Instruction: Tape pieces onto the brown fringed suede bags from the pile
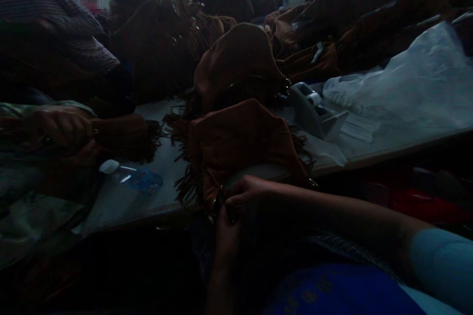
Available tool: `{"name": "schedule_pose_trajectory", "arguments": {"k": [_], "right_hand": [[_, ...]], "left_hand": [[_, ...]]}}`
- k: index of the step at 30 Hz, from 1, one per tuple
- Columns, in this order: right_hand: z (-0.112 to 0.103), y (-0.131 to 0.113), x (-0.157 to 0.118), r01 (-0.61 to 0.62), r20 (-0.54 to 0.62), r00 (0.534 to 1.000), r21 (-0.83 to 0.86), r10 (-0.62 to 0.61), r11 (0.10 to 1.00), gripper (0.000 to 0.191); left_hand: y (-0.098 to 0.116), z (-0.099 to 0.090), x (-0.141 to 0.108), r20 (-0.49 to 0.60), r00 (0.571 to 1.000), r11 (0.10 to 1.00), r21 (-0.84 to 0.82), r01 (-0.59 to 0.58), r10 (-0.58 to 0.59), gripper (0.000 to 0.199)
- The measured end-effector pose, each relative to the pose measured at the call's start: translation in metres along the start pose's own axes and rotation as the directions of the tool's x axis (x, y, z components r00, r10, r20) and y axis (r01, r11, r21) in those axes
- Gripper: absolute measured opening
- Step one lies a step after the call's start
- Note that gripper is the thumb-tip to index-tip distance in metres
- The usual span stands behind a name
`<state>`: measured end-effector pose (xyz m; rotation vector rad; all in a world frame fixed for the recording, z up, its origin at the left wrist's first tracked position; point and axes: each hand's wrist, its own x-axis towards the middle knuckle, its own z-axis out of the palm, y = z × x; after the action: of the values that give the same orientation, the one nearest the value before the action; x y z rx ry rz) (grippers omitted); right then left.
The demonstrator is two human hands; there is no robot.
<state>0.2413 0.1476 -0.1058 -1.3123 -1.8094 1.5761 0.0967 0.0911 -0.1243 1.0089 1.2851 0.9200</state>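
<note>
A brown fringed bag point(244, 133) lies at the table's front edge, its lower left corner drawn toward me. My left hand point(226, 224) comes up from below, its fingers closed on the bag's corner beside small metal rings. From the right, my right hand point(246, 189) reaches to the same corner, with its fingers pinched there by the metal fitting. The two hands nearly touch. Dim light hides the exact grip of the fingertips.
Behind lies another brown bag point(238, 61), with more piled farther back. A tape dispenser point(314, 108) and clear plastic point(410, 83) are at right. A bottle point(133, 177) lies at left, near another person's hands point(64, 130) holding a brown fringed piece point(123, 135).
</note>
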Motion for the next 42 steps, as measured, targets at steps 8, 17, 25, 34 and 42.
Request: {"name": "schedule_pose_trajectory", "arguments": {"k": [8,17,25,34,42], "right_hand": [[0.005,-0.005,0.010,-0.131,0.129,0.987,0.282,0.097,0.951,0.014],[0.016,0.009,0.004,-0.148,0.110,0.989,0.623,0.102,0.768,0.027],[0.026,0.014,0.004,-0.068,0.072,0.997,0.731,0.022,0.679,0.023],[0.021,0.015,0.005,-0.036,0.058,0.998,0.693,-0.005,0.720,0.031],[0.023,0.018,0.005,0.023,0.046,0.996,0.650,-0.070,0.760,0.034]], "left_hand": [[-0.001,-0.004,-0.007,-0.015,1.000,0.997,-0.069,0.022,-0.023,0.059],[-0.019,-0.018,-0.022,-0.041,0.978,0.965,-0.173,0.195,-0.205,0.061],[-0.016,-0.019,-0.026,0.018,0.940,0.869,-0.377,0.321,-0.339,0.057],[-0.016,-0.020,-0.022,-0.019,0.948,0.909,-0.291,0.300,-0.319,0.057],[-0.016,-0.017,-0.019,-0.042,0.961,0.928,-0.274,0.252,-0.273,0.055]]}}
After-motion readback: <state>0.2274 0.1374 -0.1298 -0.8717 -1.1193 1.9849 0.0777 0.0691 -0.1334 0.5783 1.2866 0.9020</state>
